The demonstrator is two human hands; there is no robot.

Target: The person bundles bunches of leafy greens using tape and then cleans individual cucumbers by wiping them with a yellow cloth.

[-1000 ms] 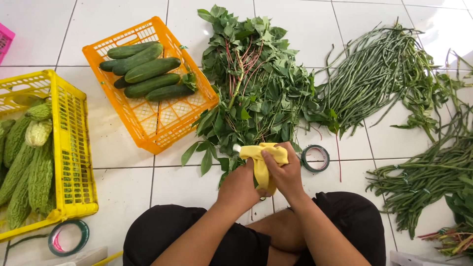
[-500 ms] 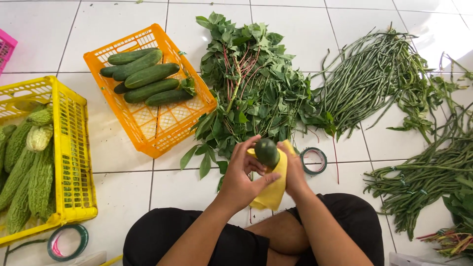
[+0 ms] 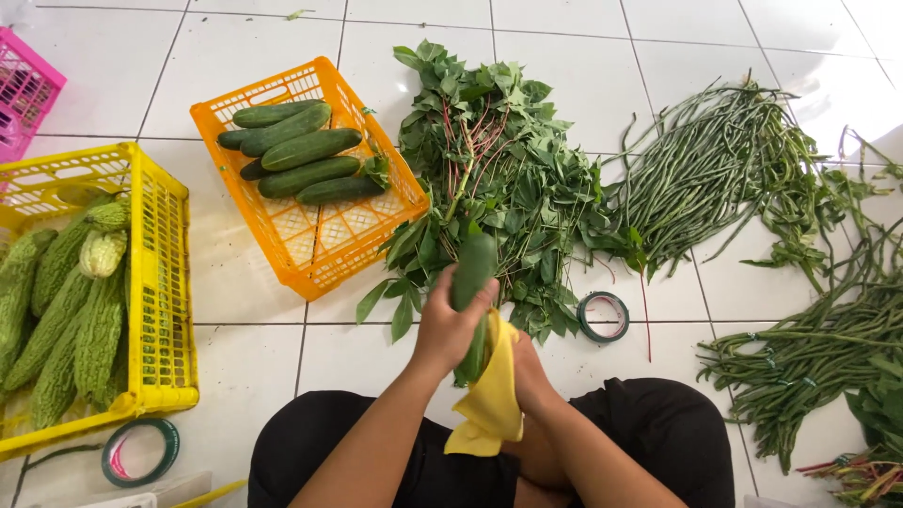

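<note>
Green and smooth, the long cucumber [image 3: 473, 273] stands upright over the lap, left hand [image 3: 450, 325] wrapped tight around it, right hand [image 3: 527, 372] pressing a yellow cloth [image 3: 491, 404] against it.

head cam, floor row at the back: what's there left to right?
Pink crate → yellow crate of bitter gourds → orange crate of cucumbers → leafy greens pile → long beans pile
</note>
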